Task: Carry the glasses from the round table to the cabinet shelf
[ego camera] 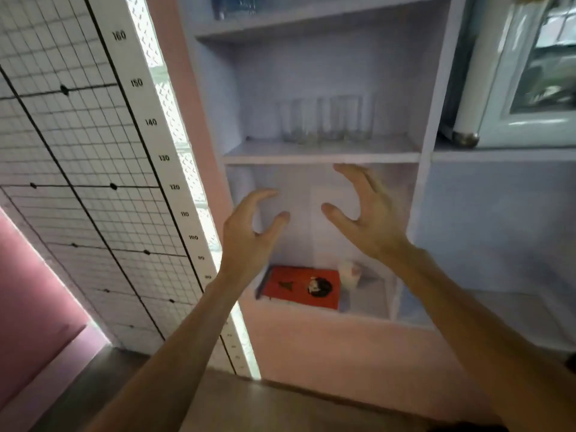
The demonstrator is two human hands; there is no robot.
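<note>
At the far left hangs a white grid chart [78, 151] with a height scale running down its edge, and beside it a bright strip of patterned window [184, 169]. Next comes the pale cabinet [436, 88], where my left hand [249, 232] is raised in front of the lower compartment, fingers curled but spread, thumb apart from them — holding nothing. Above it and a little to the right, the glasses [327, 120] stand upright in a close row on the cabinet shelf [321, 157], blurred, so I cannot count them for sure. They are higher than both my hands and well apart from them. My right hand [371, 219] is open too, empty, its fingertips just below the shelf's front edge. Under my hands, in the lower compartment, lie a red box [299, 288] and a small white cup [349, 272] beside it. At the far right, a white-framed glass door [530, 88].
</note>
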